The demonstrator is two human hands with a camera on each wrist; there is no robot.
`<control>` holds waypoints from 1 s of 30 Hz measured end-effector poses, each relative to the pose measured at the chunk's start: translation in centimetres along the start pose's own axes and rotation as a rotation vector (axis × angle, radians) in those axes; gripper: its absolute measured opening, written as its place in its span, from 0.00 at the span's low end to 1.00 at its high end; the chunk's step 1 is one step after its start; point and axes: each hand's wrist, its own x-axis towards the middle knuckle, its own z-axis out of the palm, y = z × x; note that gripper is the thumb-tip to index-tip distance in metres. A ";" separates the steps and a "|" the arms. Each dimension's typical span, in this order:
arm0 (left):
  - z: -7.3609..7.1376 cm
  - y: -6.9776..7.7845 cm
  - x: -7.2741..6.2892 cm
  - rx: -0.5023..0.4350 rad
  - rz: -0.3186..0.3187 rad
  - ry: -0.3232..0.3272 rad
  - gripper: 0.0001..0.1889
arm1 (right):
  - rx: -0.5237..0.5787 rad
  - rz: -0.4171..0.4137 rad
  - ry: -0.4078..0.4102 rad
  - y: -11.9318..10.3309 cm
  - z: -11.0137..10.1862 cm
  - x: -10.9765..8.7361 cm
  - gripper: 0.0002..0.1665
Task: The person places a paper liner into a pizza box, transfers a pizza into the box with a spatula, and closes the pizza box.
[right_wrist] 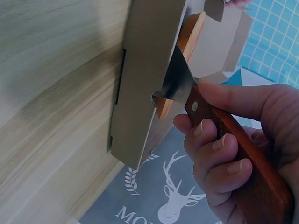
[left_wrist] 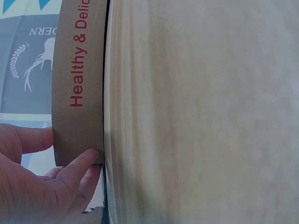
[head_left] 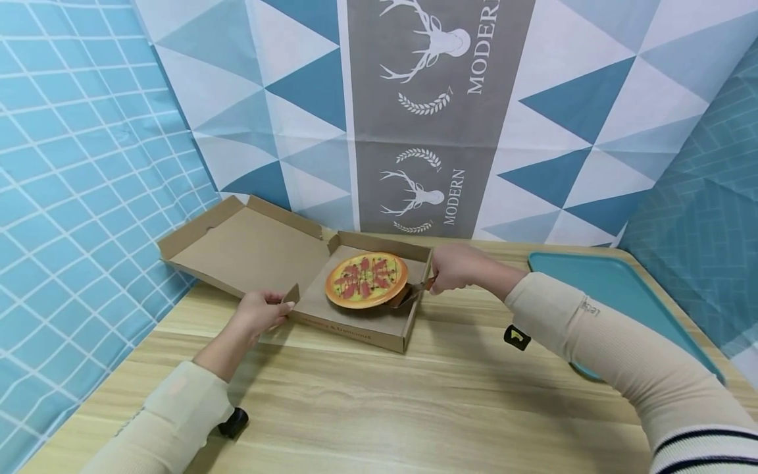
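Note:
A cardboard pizza box (head_left: 349,334) lies with its lid (head_left: 249,243) folded open to the left. Inside sits a round pizza (head_left: 366,280) with pink and green topping, its right side raised on the blade of a spatula (head_left: 407,296). My right hand (head_left: 460,268) grips the spatula's wooden handle (right_wrist: 243,158), fingers wrapped round it and thumb along the top. The metal blade (right_wrist: 180,79) passes over the box's right wall; its tip is hidden beneath the pizza. At the front left corner, my left hand (head_left: 260,313) holds the box between thumb and fingers, beside the lettered front wall (left_wrist: 79,93).
A teal tray (head_left: 598,273) lies on the right of the wooden table (head_left: 355,408), partly behind my right sleeve. Patterned wall covering (head_left: 308,99) rises directly behind the box, and blue tiled covering (head_left: 89,164) stands along the left.

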 end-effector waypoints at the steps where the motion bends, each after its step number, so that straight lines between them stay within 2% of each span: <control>1: 0.0 0.0 0.0 -0.001 0.001 0.001 0.26 | -0.002 0.001 0.001 0.0 0.0 0.1 0.26; 14: 0.0 0.0 0.1 -0.008 0.006 0.010 0.26 | -0.038 -0.007 0.019 -0.3 0.1 0.5 0.27; 22: 0.0 0.0 0.0 0.003 -0.002 0.018 0.26 | -0.003 0.005 0.029 -0.4 0.4 0.5 0.26; 30: 0.1 0.0 0.0 0.016 -0.007 0.022 0.27 | 0.015 0.021 -0.026 -0.4 0.3 1.0 0.25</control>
